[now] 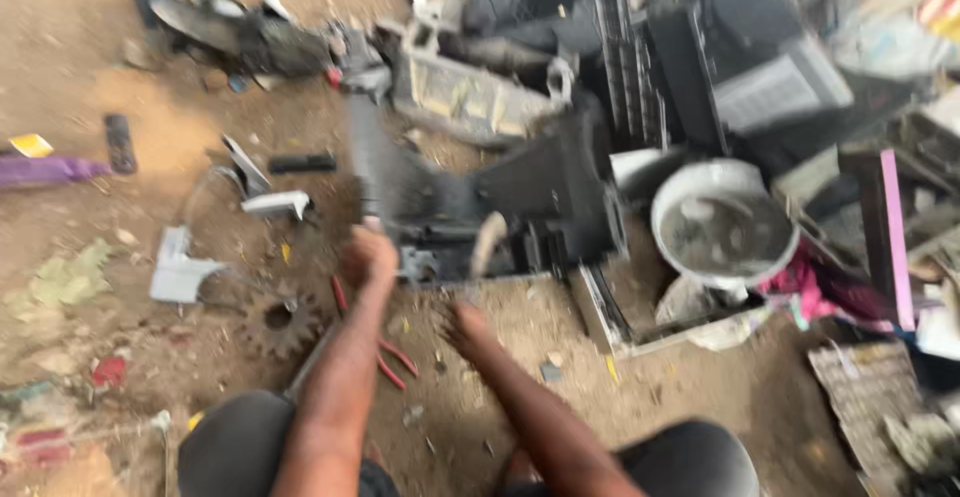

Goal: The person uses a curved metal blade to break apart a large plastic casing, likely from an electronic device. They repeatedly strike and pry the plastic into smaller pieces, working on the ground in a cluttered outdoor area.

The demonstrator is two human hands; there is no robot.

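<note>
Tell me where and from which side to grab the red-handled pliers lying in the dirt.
Grip the red-handled pliers by the two handles, coming from above on the near side, by the knees. The handles lie flat on the dirt and splay toward the person, bare of clutter, while the head end is hidden under the left forearm. The right hand hovers closest; the left hand is on the black plastic housing.

A bucket (725, 232) stands right of the casing (500, 207), pliers (385, 352) seemingly before it.

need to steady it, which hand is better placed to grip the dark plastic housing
Left. The left hand is already at the dark plastic housing, apparently touching its edge; the right hand is lower, over dirt.
</note>
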